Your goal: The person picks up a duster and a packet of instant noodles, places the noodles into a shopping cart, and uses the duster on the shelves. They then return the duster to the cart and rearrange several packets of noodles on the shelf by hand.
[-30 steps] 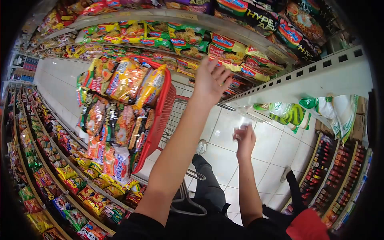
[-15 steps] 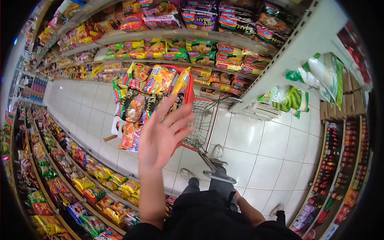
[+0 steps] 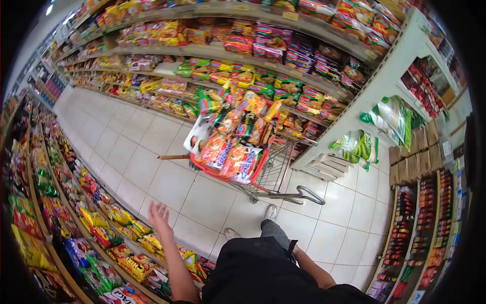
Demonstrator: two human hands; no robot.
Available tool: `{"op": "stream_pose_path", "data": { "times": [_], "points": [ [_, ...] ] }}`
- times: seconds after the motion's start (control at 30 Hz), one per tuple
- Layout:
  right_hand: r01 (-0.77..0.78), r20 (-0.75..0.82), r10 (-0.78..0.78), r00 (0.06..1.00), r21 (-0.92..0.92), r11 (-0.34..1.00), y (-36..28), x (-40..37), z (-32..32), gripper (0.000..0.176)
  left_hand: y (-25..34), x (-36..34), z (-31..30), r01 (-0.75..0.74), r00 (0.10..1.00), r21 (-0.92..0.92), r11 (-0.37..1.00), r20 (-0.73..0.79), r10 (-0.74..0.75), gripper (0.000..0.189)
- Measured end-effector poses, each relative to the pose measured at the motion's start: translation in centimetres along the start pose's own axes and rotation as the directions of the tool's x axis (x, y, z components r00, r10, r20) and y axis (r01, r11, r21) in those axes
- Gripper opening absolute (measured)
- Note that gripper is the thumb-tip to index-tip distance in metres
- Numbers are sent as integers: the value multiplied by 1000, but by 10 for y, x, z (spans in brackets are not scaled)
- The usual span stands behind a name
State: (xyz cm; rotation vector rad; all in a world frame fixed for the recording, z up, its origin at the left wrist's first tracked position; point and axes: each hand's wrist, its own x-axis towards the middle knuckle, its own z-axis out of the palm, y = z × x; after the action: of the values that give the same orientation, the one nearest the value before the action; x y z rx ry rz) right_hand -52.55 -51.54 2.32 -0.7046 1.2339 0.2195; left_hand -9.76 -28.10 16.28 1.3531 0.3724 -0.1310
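Observation:
My left hand (image 3: 159, 218) is raised over the tiled floor, near the snack packets on the left shelf. Its fingers are apart and nothing is in them. A shopping trolley (image 3: 276, 164) with a red-rimmed basket stands ahead of me, apart from both hands. Instant noodle packets (image 3: 238, 157) are heaped in its basket, red and white ones at the near end. The grey trolley handle (image 3: 310, 195) points to the right. My right hand (image 3: 294, 248) hangs low by my side, mostly hidden by my dark clothing, so its fingers do not show.
A long shelf of noodle packets (image 3: 283, 83) runs behind the trolley. Snack bags (image 3: 134, 258) line the shelf at lower left. Green and white bags (image 3: 357, 147) hang on the white shelf end. Bottles (image 3: 402, 223) stand on the right shelf. A brown bar (image 3: 172, 157) sticks out beside the trolley.
My left hand has moved down and left, away from in front of the trolley basket. The trolley now appears farther right, turned, with its handle away from my legs.

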Motion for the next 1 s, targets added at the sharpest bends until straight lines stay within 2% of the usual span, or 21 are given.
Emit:
{"op": "stream_pose_path", "data": {
  "times": [0.1, 0.13, 0.17, 0.2, 0.23, 0.27, 0.3, 0.33, 0.37, 0.4, 0.47, 0.5, 0.6, 0.63, 0.73, 0.83, 0.93, 0.97, 1.0],
  "points": [
    [151, 70, -151, 986, 11, 988, -14, 3, 19, 53, -94, 18, -52, 179, 974, -18, 984, -139, -180, 33],
    [148, 102, -145, 984, -23, 989, -22, 8, 24, 52, -136, 24, -73, 240, 964, 1, 971, -120, -238, 27],
    [90, 145, -73, 987, -120, 989, -26, 20, 24, 56, -175, 25, -97, 299, 950, 21, 954, -101, -296, 22],
    [42, 188, 1, 982, -221, 974, -31, 30, 24, 60, -204, 20, -120, 402, 912, 168, 900, 13, -409, 19],
    [-7, 217, 81, 973, -320, 948, -35, 43, 24, 64, -226, 10, -140, 472, 843, 323, 820, 107, -527, 18],
    [20, 171, 71, 983, -482, 876, -39, 59, 23, 67, -243, -6, -149, 536, 753, 506, 676, 76, -654, 26],
    [41, 131, 54, 990, -628, 777, -42, 77, 23, 70, -219, -42, -125, 390, 736, 826, 408, -13, -677, 42],
    [56, 97, 26, 995, -755, 654, -45, 88, 26, 73, -231, -53, -133, 265, 683, 920, 289, 32, -729, 41],
    [63, 83, 6, 997, -804, 591, -61, 73, 39, 78, -247, -62, -148, 161, 631, 948, 276, 117, -767, 41],
    [89, 141, 53, 989, -831, 550, -88, 46, 56, 79, -261, -69, -164, 88, 567, 953, 290, 191, -801, 41],
    [149, 249, 161, 955, -871, 468, -132, 8, 83, 80, -268, -77, -181, 108, 546, 943, 315, 208, -811, 40],
    [-55, 52, 209, 977, -880, 472, -124, 44, 77, 73, -267, -78, -186, 121, 547, 937, 326, 211, -810, 40],
    [-28, 45, 172, 984, -915, 402, -154, 34, 89, 69, -260, -76, -190, 152, 572, 924, 351, 208, -794, 39],
    [-91, -10, 209, 978, -919, 384, -158, 45, 91, 72, -256, -74, -185, 160, 582, 919, 361, 208, -786, 39],
    [-78, 12, 248, 969, -933, 351, -164, 65, 89, 75, -250, -64, -169, 178, 617, 901, 396, 212, -758, 38],
    [-47, 164, 372, 914, -865, 499, -129, 134, 57, 80, -240, -51, -153, 190, 637, 887, 421, 215, -740, 38],
    [-167, 44, 382, 923, -849, 501, -133, 138, 57, 85, -237, -31, -143, 182, 640, 879, 441, 235, -732, 37],
    [-194, 61, 438, 897, -836, 514, -134, 141, 57, 89, -238, -24, -143, 177, 636, 879, 442, 241, -734, 37],
    [-210, 20, 397, 918, -823, 528, -134, 142, 62, 90, -239, -16, -143, 170, 627, 881, 442, 249, -738, 37]
  ]
}}
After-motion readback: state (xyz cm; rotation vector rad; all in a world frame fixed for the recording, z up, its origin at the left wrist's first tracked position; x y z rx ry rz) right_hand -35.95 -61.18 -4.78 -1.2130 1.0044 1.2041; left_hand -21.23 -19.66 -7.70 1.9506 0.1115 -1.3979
